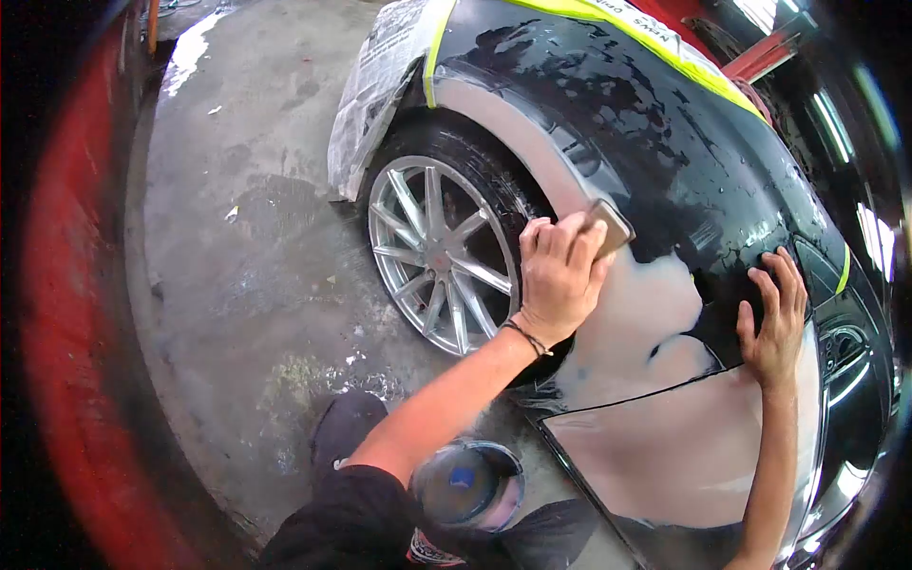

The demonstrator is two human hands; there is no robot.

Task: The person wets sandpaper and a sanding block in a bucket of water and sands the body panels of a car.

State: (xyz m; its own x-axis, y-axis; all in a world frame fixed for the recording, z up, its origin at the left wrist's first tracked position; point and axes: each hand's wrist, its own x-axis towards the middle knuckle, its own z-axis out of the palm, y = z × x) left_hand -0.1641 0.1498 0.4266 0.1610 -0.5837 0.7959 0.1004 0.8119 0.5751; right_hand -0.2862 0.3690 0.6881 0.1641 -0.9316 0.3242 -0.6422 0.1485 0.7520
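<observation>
My left hand (562, 275), with a dark cord bracelet on its wrist, is closed around a sanding block (610, 228). The block rests against the wheel arch of a dark car, where a dull pinkish-grey patch (632, 304) breaks the glossy black fender (608, 104). Further right, my right hand (777, 318) lies on the car body near the upper edge of the door panel (693, 446), fingers spread and holding nothing. Water drops and wet streaks show on the black paint. The block's working face is hidden against the body.
A silver multi-spoke wheel (439, 256) with a black tyre sits left of my left hand. Below, a bucket (470, 484) of dark water stands between my legs with something blue in it. Newspaper (380, 95) and yellow tape (655, 38) cover the car's edges. The concrete floor (247, 237) is stained.
</observation>
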